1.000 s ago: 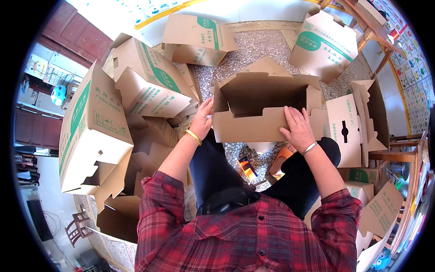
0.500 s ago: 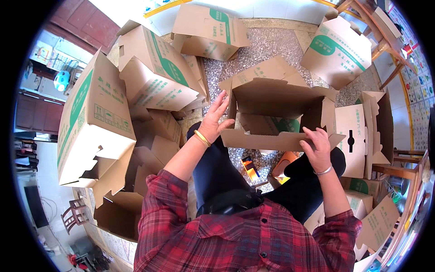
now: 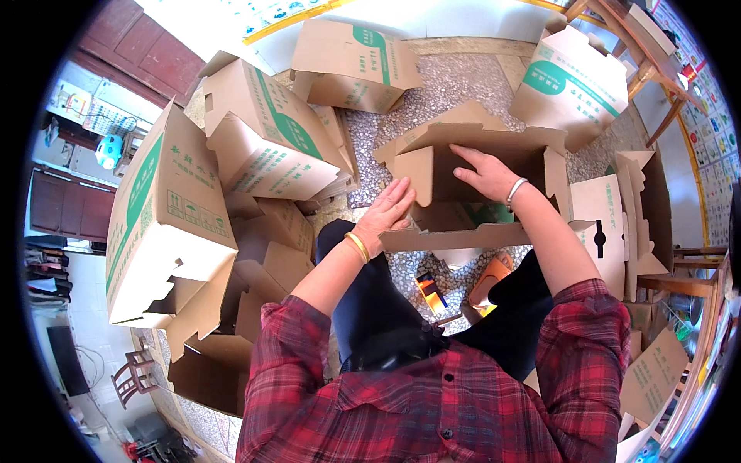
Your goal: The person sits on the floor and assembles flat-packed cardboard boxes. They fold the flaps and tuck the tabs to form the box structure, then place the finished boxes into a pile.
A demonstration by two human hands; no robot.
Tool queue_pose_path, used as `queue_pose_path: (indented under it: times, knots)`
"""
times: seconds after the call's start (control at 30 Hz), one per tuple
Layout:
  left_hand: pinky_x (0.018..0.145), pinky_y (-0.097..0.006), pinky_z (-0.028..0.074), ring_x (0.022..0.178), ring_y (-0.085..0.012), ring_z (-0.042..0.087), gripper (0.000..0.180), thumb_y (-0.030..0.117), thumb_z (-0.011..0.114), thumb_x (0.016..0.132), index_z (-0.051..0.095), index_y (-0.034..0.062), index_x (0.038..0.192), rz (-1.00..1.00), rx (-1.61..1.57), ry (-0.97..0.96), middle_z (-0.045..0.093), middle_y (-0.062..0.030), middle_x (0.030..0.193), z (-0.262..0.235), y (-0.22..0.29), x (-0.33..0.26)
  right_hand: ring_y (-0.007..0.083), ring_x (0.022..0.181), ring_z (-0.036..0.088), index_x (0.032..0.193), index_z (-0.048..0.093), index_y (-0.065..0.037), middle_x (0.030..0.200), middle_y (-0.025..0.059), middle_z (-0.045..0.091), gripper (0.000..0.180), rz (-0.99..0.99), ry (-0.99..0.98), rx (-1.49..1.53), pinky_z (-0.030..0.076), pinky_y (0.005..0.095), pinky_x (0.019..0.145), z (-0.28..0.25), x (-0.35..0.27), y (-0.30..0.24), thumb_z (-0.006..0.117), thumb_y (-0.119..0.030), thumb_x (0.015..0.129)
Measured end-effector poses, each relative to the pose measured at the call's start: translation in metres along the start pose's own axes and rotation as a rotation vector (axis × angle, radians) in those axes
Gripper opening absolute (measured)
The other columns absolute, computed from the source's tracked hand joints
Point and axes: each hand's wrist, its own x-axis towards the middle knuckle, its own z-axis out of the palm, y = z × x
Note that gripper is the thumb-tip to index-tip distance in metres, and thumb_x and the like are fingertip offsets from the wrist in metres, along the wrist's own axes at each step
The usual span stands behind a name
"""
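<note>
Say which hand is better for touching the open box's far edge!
Probably the right hand: its fingers stretch across the open box toward that edge; the left hand is by the near-left corner.

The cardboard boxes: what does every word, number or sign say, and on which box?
I won't copy wording.
Tall left carton: green characters, handling symbols.
Upper-left carton, top carton, upper-right carton: green bands with characters, some too small.
Slotted right carton: green characters, too small.
Central open carton: green marks inside, too blurred.

Speckled stone floor (image 3: 457,81). On it: far box (image 3: 336,50), top middle; green-printed box (image 3: 567,89), top right; open box (image 3: 208,378), lower left; small orange-black item (image 3: 431,295), lower middle.
</note>
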Motion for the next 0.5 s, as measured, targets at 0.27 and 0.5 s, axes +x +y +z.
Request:
queue_pose_path:
  times: [0.27,0.5]
  knots:
    - [0.110,-0.045,0.019,0.137,-0.0317,0.018,0.049,0.033,0.048,0.089,0.043,0.0103,0.133,-0.024,0.342,-0.325,0.029,-0.0108,0.145,-0.002,-0.012,0.014,0.0273,0.114,0.052,0.123,0.051,-0.001,0.120,0.0172,0.057,0.043,0.141,0.009,0.224,0.039,0.0328,0.098,0.002,0.006,0.024,0.056,-0.027,0.088]
    - [0.111,-0.044,0.019,0.136,-0.0322,0.020,0.041,0.025,0.046,0.091,0.049,0.0035,0.126,0.039,0.139,-0.192,0.036,-0.0135,0.141,0.012,-0.025,0.003,0.0264,0.114,0.051,0.121,0.053,-0.005,0.119,0.0137,0.056,0.044,-0.100,-0.035,0.106,0.037,0.0393,0.099,-0.064,-0.081,-0.068,0.063,-0.018,0.081]
